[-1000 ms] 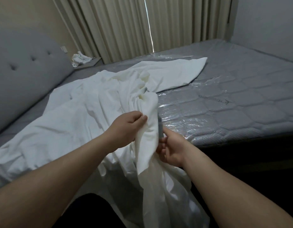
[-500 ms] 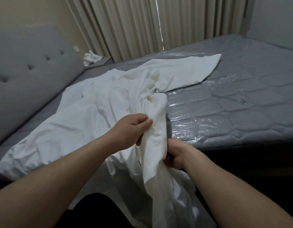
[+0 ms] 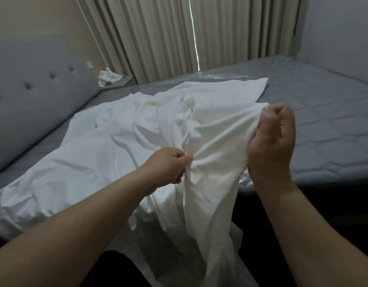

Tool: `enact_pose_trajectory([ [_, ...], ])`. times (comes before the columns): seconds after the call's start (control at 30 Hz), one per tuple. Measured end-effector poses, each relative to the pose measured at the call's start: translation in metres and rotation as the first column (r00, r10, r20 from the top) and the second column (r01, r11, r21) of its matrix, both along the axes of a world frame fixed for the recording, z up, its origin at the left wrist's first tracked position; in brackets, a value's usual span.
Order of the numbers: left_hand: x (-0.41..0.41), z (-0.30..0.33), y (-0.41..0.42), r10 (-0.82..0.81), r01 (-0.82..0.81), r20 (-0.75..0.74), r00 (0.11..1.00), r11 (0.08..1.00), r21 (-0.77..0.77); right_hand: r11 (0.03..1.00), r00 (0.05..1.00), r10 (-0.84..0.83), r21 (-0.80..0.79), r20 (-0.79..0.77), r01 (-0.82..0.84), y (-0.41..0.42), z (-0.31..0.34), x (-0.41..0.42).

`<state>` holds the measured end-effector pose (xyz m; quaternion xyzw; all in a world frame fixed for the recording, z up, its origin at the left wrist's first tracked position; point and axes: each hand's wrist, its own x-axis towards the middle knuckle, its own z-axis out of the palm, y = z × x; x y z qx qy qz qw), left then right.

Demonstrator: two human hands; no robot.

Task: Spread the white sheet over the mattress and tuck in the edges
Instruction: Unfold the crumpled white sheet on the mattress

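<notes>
Right hand point(image 3: 271, 141) lifted since the earlier frame, fisted on the white sheet point(image 3: 100, 154) toward 2 o'clock. Left hand point(image 3: 168, 165) clenched on a fold, apart from the right. Sheet bunched over the grey mattress point(image 3: 323, 125); headboard point(image 3: 30, 96) at 10, curtains point(image 3: 158, 34) at 12.

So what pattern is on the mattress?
Grey quilted hexagons on the mattress, head view.
</notes>
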<state>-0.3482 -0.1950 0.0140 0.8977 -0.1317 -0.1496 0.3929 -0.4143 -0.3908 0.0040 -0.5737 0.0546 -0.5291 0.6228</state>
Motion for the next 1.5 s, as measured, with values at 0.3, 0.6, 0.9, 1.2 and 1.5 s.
enact_pose_trajectory([
  [0.3,0.01,0.008,-0.048,0.063,-0.064,-0.065,0.996,0.998,-0.021,0.51,0.784,0.322,-0.6,-0.531,-0.616,0.039,-0.069,-0.04],
  [0.6,0.016,-0.026,-0.032,-0.296,-0.013,0.364,0.883,0.76,0.649,0.724,0.43,0.531,0.127,-0.73,-0.678,0.036,-0.094,-0.028],
  [0.9,-0.02,0.055,0.017,-0.183,0.101,0.658,0.73,0.982,0.162,0.305,0.346,0.917,0.908,-0.199,-0.287,0.029,-0.114,0.025],
  [1.2,-0.022,0.049,0.047,-0.196,0.239,0.321,0.927,0.966,-0.101,0.376,0.433,0.879,0.848,-0.199,-0.374,0.045,-0.12,0.061],
  [1.5,0.012,0.08,0.039,0.004,0.083,0.287,0.958,0.953,-0.29,0.957,0.951,0.288,0.075,-0.113,-0.281,-0.049,0.152,0.065],
])
